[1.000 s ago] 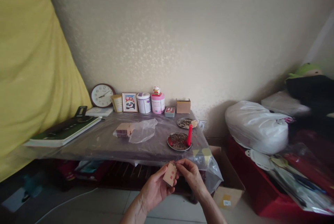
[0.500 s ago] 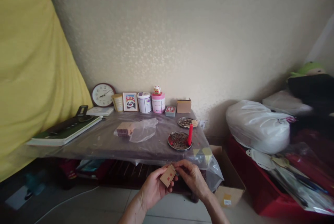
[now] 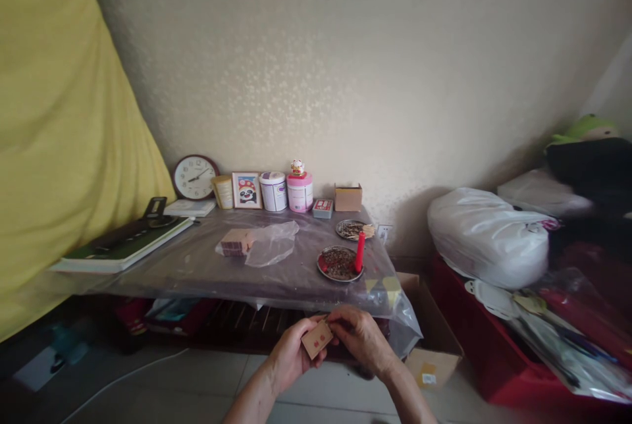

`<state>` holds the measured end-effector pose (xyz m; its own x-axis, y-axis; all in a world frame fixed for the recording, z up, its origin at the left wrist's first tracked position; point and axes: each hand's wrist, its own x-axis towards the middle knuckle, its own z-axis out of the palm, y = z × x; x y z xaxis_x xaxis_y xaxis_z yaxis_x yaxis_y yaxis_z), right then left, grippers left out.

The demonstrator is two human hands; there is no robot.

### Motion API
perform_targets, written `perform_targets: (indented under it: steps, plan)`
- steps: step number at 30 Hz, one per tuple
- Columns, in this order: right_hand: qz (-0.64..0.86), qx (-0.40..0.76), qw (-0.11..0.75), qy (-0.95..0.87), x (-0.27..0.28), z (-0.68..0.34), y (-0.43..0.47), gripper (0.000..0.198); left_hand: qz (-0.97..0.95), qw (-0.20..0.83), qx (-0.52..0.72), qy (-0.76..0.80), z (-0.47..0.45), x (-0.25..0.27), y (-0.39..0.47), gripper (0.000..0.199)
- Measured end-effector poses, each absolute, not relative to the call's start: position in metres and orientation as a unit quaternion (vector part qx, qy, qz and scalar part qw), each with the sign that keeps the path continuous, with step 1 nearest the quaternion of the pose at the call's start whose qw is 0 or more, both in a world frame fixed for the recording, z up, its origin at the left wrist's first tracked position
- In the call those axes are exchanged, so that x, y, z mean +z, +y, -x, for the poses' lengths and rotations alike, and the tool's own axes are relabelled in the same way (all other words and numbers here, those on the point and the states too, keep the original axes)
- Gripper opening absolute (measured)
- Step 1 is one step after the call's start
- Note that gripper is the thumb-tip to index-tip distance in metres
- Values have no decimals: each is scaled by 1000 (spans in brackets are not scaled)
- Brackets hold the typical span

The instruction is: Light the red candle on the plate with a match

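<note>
My left hand [image 3: 295, 353] is wrapped around a small tan matchbox [image 3: 316, 340] with red characters on its face, held tilted in front of the table. At the box's upper right end, the fingers of my right hand [image 3: 360, 338] are pinched together; whatever lies between their tips is hidden. Beyond the hands, a red candle [image 3: 360, 253] stands upright at the right side of a round metal plate [image 3: 320, 270] covered with dark bits. Behind it, a second plate [image 3: 338, 232] carries many thin pale sticks that look like matches.
A brown carton pack [image 3: 236, 242] lies beside a clear plastic bag [image 3: 274, 244] on the plastic-covered table [image 3: 197, 272]. Along the wall stand a clock [image 3: 195, 178], a picture frame [image 3: 247, 191], two tins and a small cardboard box [image 3: 348, 198]. An open carton [image 3: 429, 366] is at the right.
The matchbox has turned a little in my left hand, its face now leaning more sideways. My right hand's fingers have curled in closer at its end. The table things stay put.
</note>
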<state>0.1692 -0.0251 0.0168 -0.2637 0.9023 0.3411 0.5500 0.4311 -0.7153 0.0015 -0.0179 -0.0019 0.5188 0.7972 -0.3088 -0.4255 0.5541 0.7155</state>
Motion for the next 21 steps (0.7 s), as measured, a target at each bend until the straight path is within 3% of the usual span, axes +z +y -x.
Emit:
perform_targets:
  steps: [15,21]
  plan:
    - [467,230,373,-768,20,-170,-26,14,-363,782,399,314,-1,-4,-20,31]
    - [471,324,398,-717,17,-172,-24,15,-352,772,423,319,0,-6,-18,36]
